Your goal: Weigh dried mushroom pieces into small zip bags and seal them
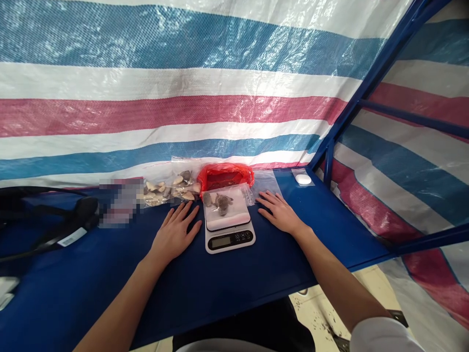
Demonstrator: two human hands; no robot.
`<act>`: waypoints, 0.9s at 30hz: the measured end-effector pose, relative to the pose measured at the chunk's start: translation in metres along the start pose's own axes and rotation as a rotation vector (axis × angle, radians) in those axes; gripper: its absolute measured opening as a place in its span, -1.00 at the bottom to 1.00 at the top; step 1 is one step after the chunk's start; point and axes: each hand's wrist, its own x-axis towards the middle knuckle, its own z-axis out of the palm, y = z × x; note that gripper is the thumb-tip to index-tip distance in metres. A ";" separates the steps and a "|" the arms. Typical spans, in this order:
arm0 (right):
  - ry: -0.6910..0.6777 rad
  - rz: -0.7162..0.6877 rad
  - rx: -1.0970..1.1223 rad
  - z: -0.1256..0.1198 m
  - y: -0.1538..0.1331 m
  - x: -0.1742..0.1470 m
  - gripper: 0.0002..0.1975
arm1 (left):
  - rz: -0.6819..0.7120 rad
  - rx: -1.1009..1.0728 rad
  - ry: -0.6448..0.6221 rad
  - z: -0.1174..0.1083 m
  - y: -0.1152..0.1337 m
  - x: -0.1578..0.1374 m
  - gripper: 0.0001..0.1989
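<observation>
My left hand (176,231) lies flat on the blue table with its fingers spread, left of a white digital scale (230,238). On the scale's platform rests a clear plastic bag (223,203) with a few brownish-grey pieces inside; their kind I cannot make out. My right hand (277,210) lies flat to the right of the scale, its fingertips by an empty-looking clear bag (266,181). Just beyond my left fingertips are clear bags of pale and brown pieces (161,190). Behind the scale stands an open red plastic bag (226,171), dark stuff showing inside.
A small clear bag with a white rounded object (303,179) lies at the table's back right. Black straps or a headset-like item (78,215) sit at the left, beside a blurred-out patch. Striped sheeting (183,112) and a blue metal frame (330,132) enclose the blue table (234,274).
</observation>
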 end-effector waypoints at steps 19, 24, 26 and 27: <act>-0.006 0.003 0.032 0.002 0.003 -0.001 -0.50 | -0.004 -0.050 0.046 0.004 -0.002 -0.001 -0.41; 0.009 -0.004 0.026 0.004 0.003 -0.001 -0.51 | 0.002 -0.051 0.033 0.002 -0.002 -0.001 -0.40; 0.012 -0.009 0.019 0.004 0.004 -0.001 -0.51 | 0.002 -0.060 0.034 0.001 -0.001 0.000 -0.40; 0.014 -0.011 0.016 0.004 0.004 -0.001 -0.51 | 0.003 -0.066 0.037 0.001 -0.001 0.000 -0.40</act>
